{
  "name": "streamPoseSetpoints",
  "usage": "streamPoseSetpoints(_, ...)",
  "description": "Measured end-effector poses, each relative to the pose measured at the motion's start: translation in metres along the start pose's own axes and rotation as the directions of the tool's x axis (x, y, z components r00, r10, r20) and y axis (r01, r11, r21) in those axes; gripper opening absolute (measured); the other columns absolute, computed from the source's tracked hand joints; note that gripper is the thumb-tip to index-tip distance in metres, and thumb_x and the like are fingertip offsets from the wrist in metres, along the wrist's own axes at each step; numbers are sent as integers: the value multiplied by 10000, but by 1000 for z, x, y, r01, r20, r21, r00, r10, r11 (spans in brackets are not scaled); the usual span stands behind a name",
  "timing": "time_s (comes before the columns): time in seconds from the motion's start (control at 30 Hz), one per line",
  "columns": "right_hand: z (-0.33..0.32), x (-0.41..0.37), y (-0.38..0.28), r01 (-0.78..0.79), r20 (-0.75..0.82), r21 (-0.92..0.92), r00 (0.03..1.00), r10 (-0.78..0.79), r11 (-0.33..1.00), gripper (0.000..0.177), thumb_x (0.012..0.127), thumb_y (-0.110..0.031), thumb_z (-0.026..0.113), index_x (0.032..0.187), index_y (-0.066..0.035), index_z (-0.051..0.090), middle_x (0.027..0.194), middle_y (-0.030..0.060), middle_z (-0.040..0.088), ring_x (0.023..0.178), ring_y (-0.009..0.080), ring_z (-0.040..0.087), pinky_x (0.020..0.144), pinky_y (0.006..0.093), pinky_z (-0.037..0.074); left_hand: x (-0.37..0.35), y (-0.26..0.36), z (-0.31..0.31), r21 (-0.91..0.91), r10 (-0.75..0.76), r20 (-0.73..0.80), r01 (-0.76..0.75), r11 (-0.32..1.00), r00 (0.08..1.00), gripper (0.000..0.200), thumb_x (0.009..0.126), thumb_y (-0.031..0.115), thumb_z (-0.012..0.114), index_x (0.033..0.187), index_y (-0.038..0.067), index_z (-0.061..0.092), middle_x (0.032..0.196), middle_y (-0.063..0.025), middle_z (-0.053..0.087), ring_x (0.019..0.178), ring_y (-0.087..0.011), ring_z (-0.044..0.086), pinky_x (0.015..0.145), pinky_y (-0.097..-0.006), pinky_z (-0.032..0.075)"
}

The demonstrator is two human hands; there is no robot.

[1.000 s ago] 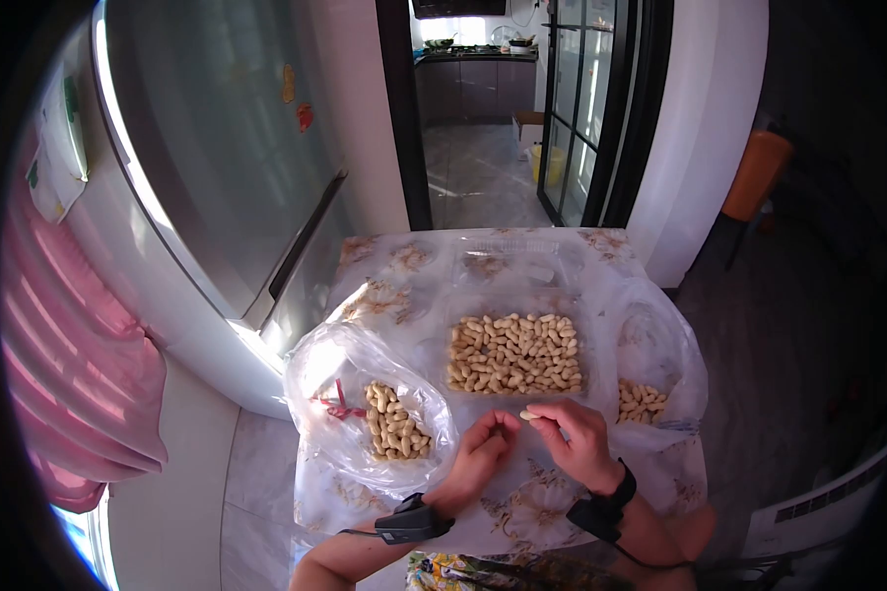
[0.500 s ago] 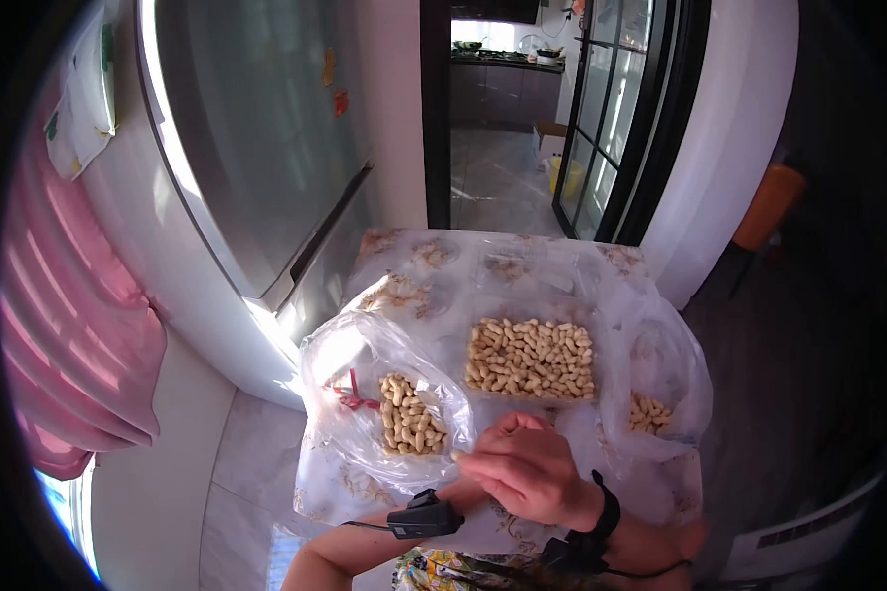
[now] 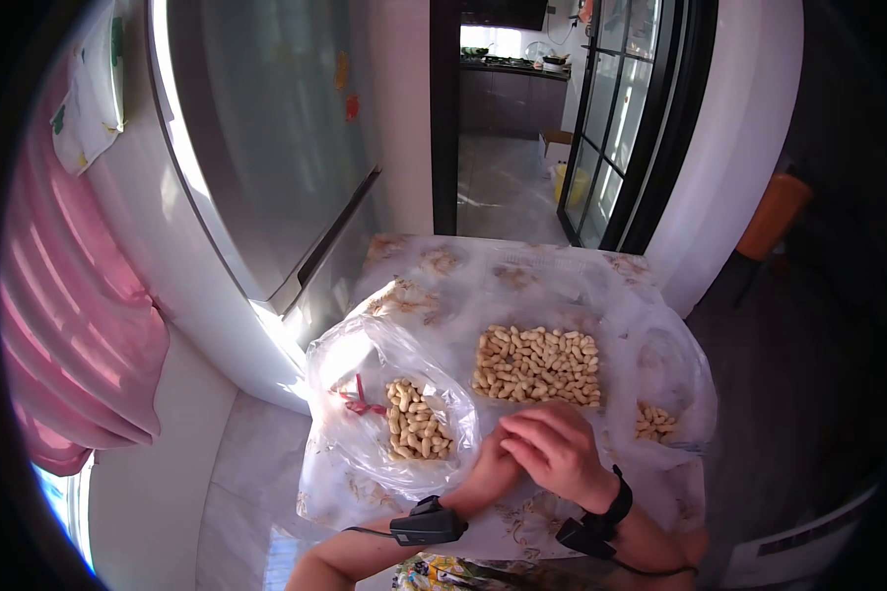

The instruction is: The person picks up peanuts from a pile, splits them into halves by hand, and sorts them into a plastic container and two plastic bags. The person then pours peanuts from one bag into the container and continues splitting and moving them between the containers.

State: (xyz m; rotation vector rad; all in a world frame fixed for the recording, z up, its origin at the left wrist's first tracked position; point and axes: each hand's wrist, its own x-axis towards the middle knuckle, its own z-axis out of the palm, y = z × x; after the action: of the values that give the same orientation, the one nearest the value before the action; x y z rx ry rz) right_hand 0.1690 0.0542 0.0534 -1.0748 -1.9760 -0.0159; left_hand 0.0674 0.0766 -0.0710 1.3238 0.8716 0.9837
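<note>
No lettering, number or brand can be read. The white paper sheet (image 3: 89, 98) on the silver fridge (image 3: 266, 148), far left, bears green marks too blurred to make out, like its small orange magnets (image 3: 347, 91).

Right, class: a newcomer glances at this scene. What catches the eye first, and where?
The broad bed of pale tan peanuts at the middle of the floral-covered table draws the eye first. Just in front, the bare hands meet, right hand over left hand, between a clear plastic bag of peanuts on the left and another clear bag on the right.
</note>
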Motion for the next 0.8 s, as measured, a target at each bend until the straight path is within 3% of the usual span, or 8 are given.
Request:
streamPoseSetpoints(0.03, -6, -8, 8, -62, -20, -25, 998, 61, 998, 226, 785, -72, 739, 1003, -35, 689, 928, 75, 654, 826, 262, 637, 744, 382, 518, -7, 51, -13, -130, -17, 187, 42, 991, 982, 225, 1031, 40, 411, 1219, -18, 521, 1079, -105, 622, 980, -186, 649, 829, -338, 563)
streamPoseSetpoints(0.07, -10, -17, 16, -91, -38, -30, 995, 90, 995, 212, 793, -45, 717, 1002, -34, 685, 933, 76, 656, 840, 274, 635, 747, 390, 513, -6, 49, -15, -135, -16, 194, 43, 990, 981, 225, 1031, 40, 411, 1219, -18, 521, 1079, -105, 622, 980, -186, 649, 829, -338, 563)
streamPoseSetpoints(0.13, -15, -33, 29, -130, -64, -52, 990, 127, 990, 205, 798, -37, 709, 1002, -34, 685, 926, 75, 657, 849, 274, 632, 747, 390, 510, -3, 41, -13, -412, -152, 377, 313, 856, 913, 269, 1059, 121, 403, 1272, -15, 498, 1088, -100, 623, 928, -185, 665, 813, -314, 574)
streamPoseSetpoints(0.33, -24, -45, 43, -194, -70, 33, 978, 195, 981, 181, 809, -6, 712, 986, -42, 700, 960, 77, 658, 855, 259, 617, 728, 358, 501, -1, 45, -15, -317, -149, 378, 279, 906, 913, 310, 1065, 174, 408, 1289, -18, 502, 1113, -112, 648, 886, -183, 678, 802, -311, 570)
streamPoseSetpoints(0.5, -28, -44, 44, -134, 55, -25, 989, 136, 991, 272, 786, -29, 703, 1051, -85, 718, 960, 51, 648, 893, 254, 595, 815, 367, 469, -1, 44, -16, -266, -140, 374, 251, 931, 917, 325, 1060, 158, 419, 1329, -11, 490, 1096, -91, 656, 875, -152, 665, 766, -279, 562)
streamPoseSetpoints(0.8, -26, -43, 43, -111, 60, 9, 992, 110, 994, 271, 773, -78, 734, 1044, -95, 723, 916, 31, 646, 884, 246, 578, 818, 375, 457, -2, 37, -19, -378, -60, 342, 196, 905, 938, 124, 1008, 86, 537, 1104, 40, 474, 1038, -102, 678, 793, -128, 672, 685, -244, 534)
